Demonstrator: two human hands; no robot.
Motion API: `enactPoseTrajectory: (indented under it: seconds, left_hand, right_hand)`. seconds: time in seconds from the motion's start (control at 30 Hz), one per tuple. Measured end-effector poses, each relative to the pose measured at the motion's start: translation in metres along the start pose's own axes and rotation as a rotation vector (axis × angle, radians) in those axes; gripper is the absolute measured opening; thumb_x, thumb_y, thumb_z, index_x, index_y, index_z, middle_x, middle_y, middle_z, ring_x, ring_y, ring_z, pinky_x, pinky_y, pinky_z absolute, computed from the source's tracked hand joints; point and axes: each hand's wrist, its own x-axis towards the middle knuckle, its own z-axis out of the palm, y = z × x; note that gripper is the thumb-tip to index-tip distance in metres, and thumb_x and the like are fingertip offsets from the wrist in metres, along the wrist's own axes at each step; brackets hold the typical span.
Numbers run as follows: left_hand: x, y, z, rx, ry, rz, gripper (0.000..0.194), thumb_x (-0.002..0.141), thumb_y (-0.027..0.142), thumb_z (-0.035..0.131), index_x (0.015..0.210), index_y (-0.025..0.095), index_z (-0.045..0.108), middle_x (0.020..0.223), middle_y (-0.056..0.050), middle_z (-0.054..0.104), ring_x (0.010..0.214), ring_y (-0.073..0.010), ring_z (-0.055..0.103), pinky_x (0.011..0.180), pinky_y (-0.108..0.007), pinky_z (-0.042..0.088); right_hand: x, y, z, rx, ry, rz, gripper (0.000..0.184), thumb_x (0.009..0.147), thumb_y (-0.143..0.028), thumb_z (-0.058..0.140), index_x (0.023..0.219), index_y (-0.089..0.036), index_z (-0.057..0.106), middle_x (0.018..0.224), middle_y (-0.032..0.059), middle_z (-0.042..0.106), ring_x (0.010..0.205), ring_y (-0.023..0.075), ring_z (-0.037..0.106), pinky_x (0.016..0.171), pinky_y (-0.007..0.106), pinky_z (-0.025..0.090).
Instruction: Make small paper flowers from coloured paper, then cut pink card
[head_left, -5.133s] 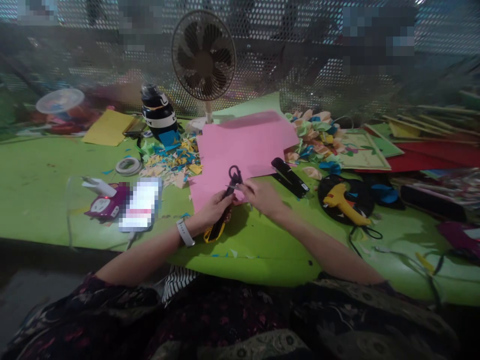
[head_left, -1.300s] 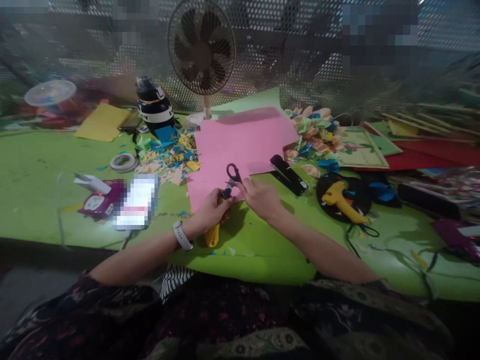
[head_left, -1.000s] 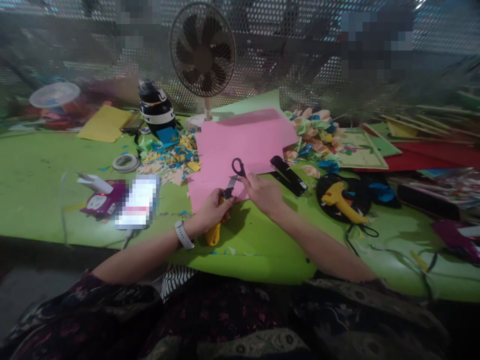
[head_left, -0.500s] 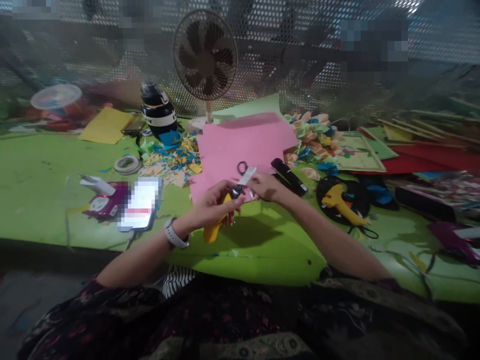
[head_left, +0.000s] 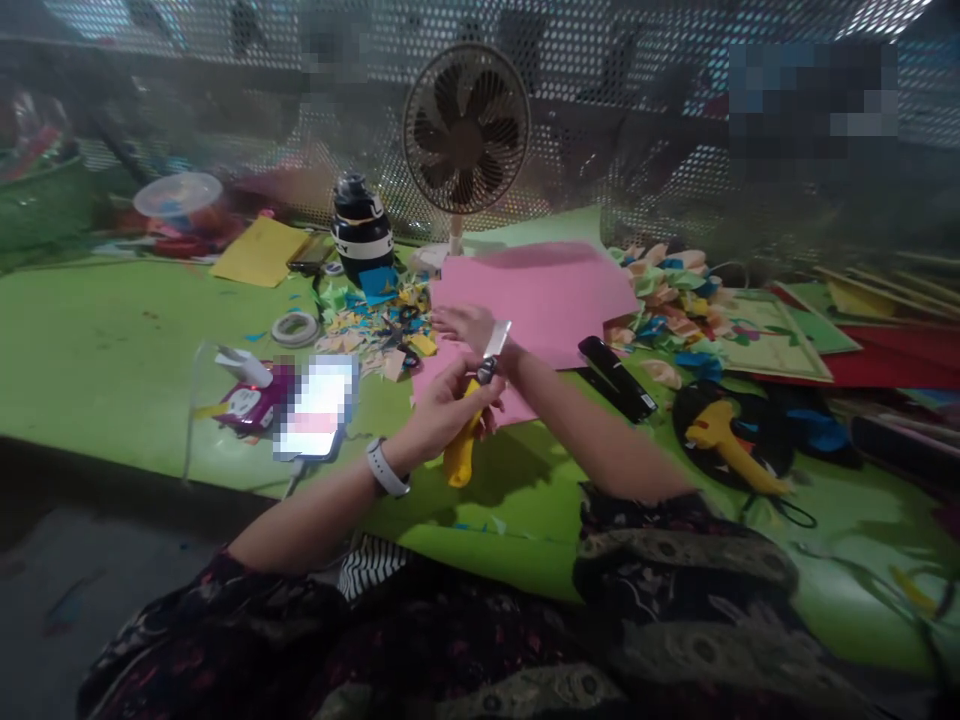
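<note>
My left hand [head_left: 450, 405] is closed around a yellow-handled utility knife [head_left: 459, 462]. Its dark collar and pale, flat blade point up and away from me, in front of my right wrist. My right hand [head_left: 469, 328] reaches leftward over the pink paper [head_left: 551, 300], fingers stretched out and holding nothing. Just beyond its fingertips, black-handled scissors [head_left: 409, 355] lie among small coloured paper scraps [head_left: 375, 335]. Part of the pink sheet is hidden under my hands and forearm.
A black stapler [head_left: 616, 380] and a yellow glue gun [head_left: 731, 445] lie to the right. On the left are a phone [head_left: 319, 405], a tape roll [head_left: 295, 328] and a purple extension box [head_left: 259, 400]. A bottle [head_left: 362, 235] and a fan [head_left: 466, 130] stand behind.
My right hand has moved left and let go of the scissors, which now lie among the scraps. My left hand still holds the knife. The camera view has turned slightly left.
</note>
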Motion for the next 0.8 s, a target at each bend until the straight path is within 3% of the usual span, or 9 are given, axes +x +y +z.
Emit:
enactPoseTrajectory:
  seconds: [0.07, 0.17, 0.27, 0.37, 0.53, 0.67, 0.73, 0.8]
  left_hand:
    - [0.002, -0.001, 0.0, 0.03, 0.082, 0.018, 0.041, 0.081, 0.045, 0.077, 0.099, 0.019, 0.051, 0.072, 0.004, 0.064, 0.049, -0.0067, 0.06, 0.042, -0.017, 0.044]
    - [0.004, -0.004, 0.001, 0.08, 0.143, 0.029, 0.048, 0.077, 0.049, 0.08, 0.1, 0.019, 0.05, 0.073, 0.004, 0.064, 0.05, -0.0077, 0.062, 0.043, -0.017, 0.047]
    - [0.005, -0.011, 0.002, 0.144, 0.14, 0.044, 0.05, 0.077, 0.05, 0.08, 0.1, 0.019, 0.048, 0.073, 0.004, 0.065, 0.05, -0.0089, 0.064, 0.042, -0.018, 0.049]
    - [0.005, -0.019, 0.001, 0.219, 0.101, 0.081, 0.045, 0.079, 0.048, 0.078, 0.098, 0.018, 0.05, 0.074, 0.003, 0.064, 0.051, -0.0091, 0.064, 0.042, -0.018, 0.05]
    - [0.002, -0.018, -0.001, 0.241, 0.081, 0.044, 0.043, 0.081, 0.046, 0.078, 0.101, 0.018, 0.052, 0.077, 0.002, 0.066, 0.054, -0.0096, 0.065, 0.043, -0.018, 0.05]
    - [0.001, -0.013, 0.001, 0.132, -0.008, -0.061, 0.037, 0.089, 0.046, 0.069, 0.108, 0.018, 0.055, 0.086, -0.004, 0.07, 0.063, -0.0109, 0.07, 0.046, -0.016, 0.05]
    - [0.0, -0.014, 0.003, 0.133, -0.037, -0.047, 0.037, 0.088, 0.045, 0.07, 0.109, 0.018, 0.055, 0.09, -0.005, 0.071, 0.066, -0.0113, 0.07, 0.046, -0.016, 0.05]
    - [-0.001, -0.017, 0.006, 0.17, -0.049, -0.016, 0.038, 0.086, 0.045, 0.072, 0.109, 0.018, 0.055, 0.091, -0.004, 0.07, 0.066, -0.0117, 0.071, 0.046, -0.016, 0.051]
  right_hand:
    - [-0.024, 0.003, -0.021, 0.253, 0.063, 0.104, 0.045, 0.095, -0.059, 0.052, 0.085, -0.017, 0.065, 0.087, 0.0092, 0.073, 0.082, 0.018, 0.069, 0.076, 0.03, 0.055]
    - [-0.067, -0.002, -0.043, 0.355, 0.076, 0.1, 0.062, 0.088, -0.077, 0.047, 0.075, -0.019, 0.064, 0.079, 0.0072, 0.071, 0.076, 0.0181, 0.067, 0.077, 0.034, 0.054]
    - [-0.099, -0.01, -0.043, 0.25, 0.066, 0.049, 0.058, 0.075, -0.077, 0.066, 0.074, -0.019, 0.064, 0.076, 0.0042, 0.068, 0.072, 0.0166, 0.063, 0.075, 0.034, 0.053]
    - [-0.113, -0.012, -0.039, 0.114, 0.111, 0.0, 0.054, 0.063, -0.069, 0.082, 0.07, -0.02, 0.061, 0.07, 0.0006, 0.064, 0.066, 0.0149, 0.059, 0.07, 0.033, 0.05]
    - [-0.141, -0.012, -0.066, -0.016, 0.101, 0.001, 0.049, 0.068, -0.067, 0.078, 0.072, -0.019, 0.068, 0.074, 0.0037, 0.071, 0.072, 0.0172, 0.065, 0.075, 0.036, 0.053]
    - [-0.175, -0.014, -0.106, -0.244, -0.037, 0.159, 0.052, 0.081, -0.064, 0.069, 0.055, -0.019, 0.067, 0.06, 0.0046, 0.068, 0.06, 0.0155, 0.062, 0.07, 0.035, 0.052]
    - [-0.181, -0.012, -0.116, -0.3, 0.05, 0.147, 0.045, 0.077, -0.06, 0.074, 0.059, -0.019, 0.07, 0.064, 0.0052, 0.07, 0.062, 0.0165, 0.063, 0.069, 0.034, 0.052]
    - [-0.175, -0.009, -0.115, -0.222, 0.158, 0.088, 0.037, 0.07, -0.054, 0.082, 0.079, -0.019, 0.076, 0.081, 0.0065, 0.075, 0.074, 0.0184, 0.067, 0.074, 0.034, 0.054]
